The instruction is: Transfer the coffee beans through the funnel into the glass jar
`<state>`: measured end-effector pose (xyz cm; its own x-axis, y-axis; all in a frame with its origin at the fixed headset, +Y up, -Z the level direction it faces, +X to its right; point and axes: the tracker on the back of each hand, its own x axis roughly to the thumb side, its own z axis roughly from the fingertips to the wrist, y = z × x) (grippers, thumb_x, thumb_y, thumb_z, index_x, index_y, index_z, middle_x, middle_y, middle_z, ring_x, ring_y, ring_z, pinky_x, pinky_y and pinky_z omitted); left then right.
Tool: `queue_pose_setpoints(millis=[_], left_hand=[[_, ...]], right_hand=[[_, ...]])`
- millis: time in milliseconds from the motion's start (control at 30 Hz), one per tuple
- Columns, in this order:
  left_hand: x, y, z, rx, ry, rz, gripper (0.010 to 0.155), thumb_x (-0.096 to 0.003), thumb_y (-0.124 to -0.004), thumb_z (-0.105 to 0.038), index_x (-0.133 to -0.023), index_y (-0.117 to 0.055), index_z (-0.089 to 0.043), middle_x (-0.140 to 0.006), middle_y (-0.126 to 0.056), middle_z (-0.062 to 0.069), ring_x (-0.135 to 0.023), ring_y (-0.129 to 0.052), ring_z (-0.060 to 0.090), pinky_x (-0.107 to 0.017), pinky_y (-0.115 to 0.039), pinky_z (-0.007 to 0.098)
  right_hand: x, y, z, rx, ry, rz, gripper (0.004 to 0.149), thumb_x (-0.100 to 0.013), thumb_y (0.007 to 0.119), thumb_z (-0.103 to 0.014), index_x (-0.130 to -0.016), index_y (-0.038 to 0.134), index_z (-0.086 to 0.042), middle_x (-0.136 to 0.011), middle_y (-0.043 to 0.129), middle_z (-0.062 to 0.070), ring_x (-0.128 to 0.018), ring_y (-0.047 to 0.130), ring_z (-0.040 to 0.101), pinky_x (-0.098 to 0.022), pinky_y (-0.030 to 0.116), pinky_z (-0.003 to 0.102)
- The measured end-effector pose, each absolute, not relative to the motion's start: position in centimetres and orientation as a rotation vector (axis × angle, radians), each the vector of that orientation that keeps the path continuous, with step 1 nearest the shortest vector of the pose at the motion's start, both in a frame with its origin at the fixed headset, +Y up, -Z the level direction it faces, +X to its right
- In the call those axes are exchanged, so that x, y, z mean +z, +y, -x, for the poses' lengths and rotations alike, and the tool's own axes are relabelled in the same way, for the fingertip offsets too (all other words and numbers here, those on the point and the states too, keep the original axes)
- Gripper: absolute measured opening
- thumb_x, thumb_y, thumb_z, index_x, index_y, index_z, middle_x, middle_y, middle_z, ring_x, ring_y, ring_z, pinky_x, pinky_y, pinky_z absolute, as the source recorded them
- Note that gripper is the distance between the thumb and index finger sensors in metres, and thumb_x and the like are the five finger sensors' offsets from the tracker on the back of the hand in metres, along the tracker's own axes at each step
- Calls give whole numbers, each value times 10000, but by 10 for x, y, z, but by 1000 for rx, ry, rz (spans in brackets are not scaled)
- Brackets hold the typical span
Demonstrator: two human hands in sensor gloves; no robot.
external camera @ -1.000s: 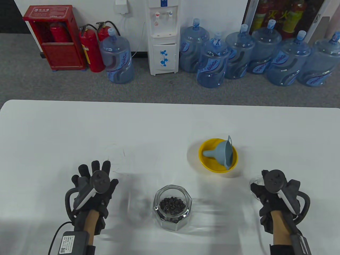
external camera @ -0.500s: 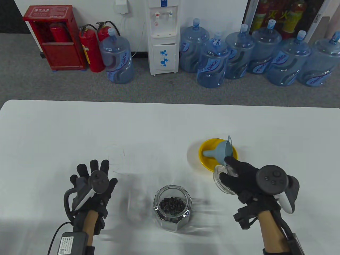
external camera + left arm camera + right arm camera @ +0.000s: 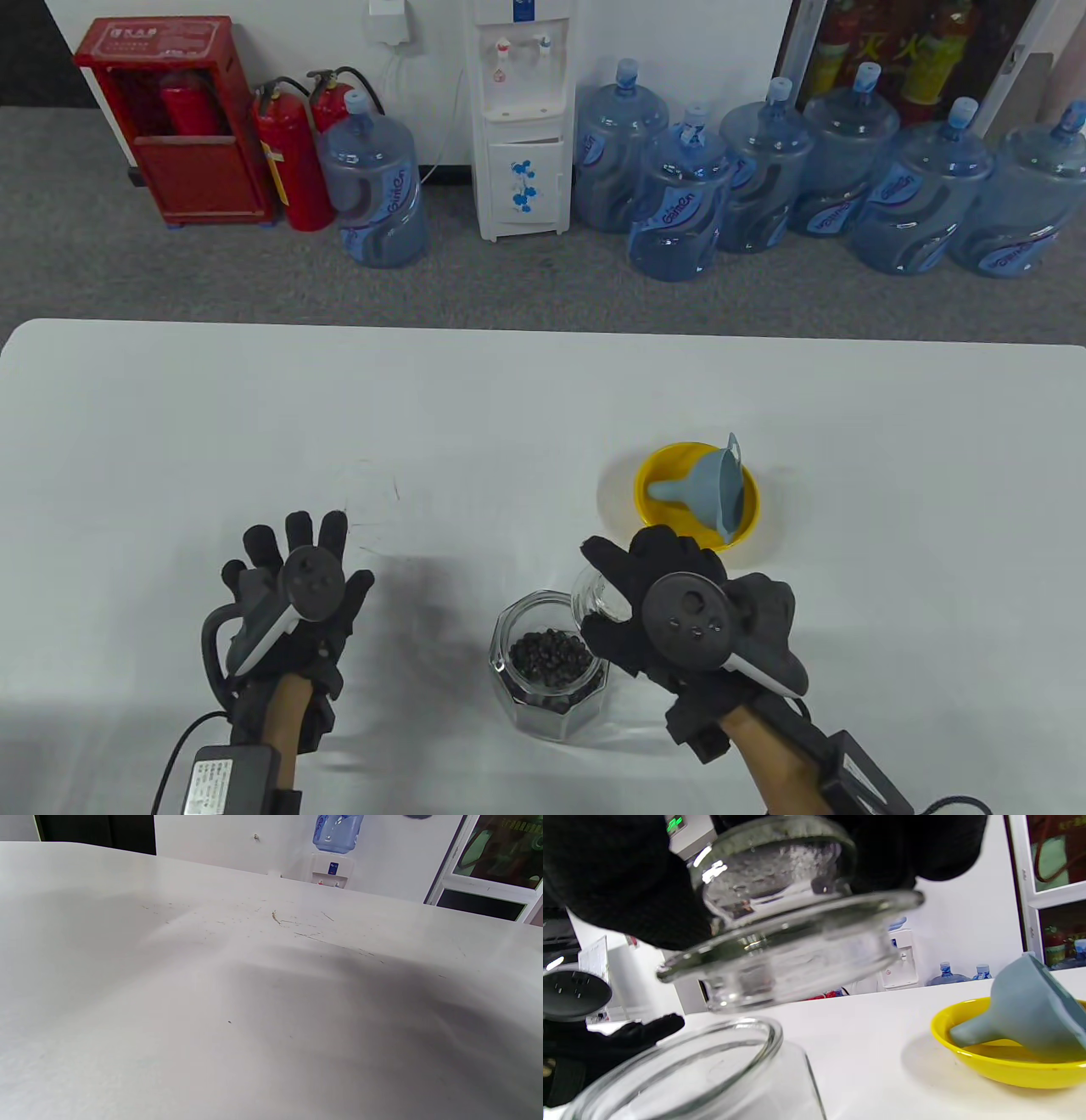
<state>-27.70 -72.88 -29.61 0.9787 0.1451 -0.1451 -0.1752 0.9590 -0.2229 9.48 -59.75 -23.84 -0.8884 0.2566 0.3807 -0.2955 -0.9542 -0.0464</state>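
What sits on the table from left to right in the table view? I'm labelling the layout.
Left hand → glass jar holding coffee beans → right hand holding the glass lid → yellow bowl with the funnel.

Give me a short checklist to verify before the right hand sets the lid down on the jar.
1. Lid held: ok, the right hand grips it from above.
2. Lid over the jar mouth: not ok, it hangs off to the mouth's far right edge, above the rim and a little tilted.
3. Jar mouth free: ok, nothing sits in it.
4. Beans in the jar: ok, they cover the bottom.
5. Funnel out of the way: ok, it lies on its side in the yellow bowl.
6. Jar steadied: not ok, the left hand is apart from it, on the table's left.
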Motion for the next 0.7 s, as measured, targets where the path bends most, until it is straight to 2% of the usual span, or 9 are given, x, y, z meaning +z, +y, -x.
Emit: queue_pose_setpoints(millis=[367,700], left_hand=[[-296,-729,277,164,122,235,698,-592,-494,-608,-1137,-103,-413,-1229,-32,17,-1054,49,441,-693,-69,645],[-296,-729,277,150,119,240,697,-593,-493,-609,-1136,-103,-414,-1229,-33,17,-1054,50,441,-695,-72,646]], right_hand=[[-233,-601,-63,2850,-92,-653,701,-501,1006,-508,-1113,748,-286,-1121,656,269,-788,774,404,-701,583,671],[-232,-606,-54,2896,-59,-685,703,-499,1008,-505,-1115,744,-293,-1132,649,262,-801,766,404,-707,574,671]])
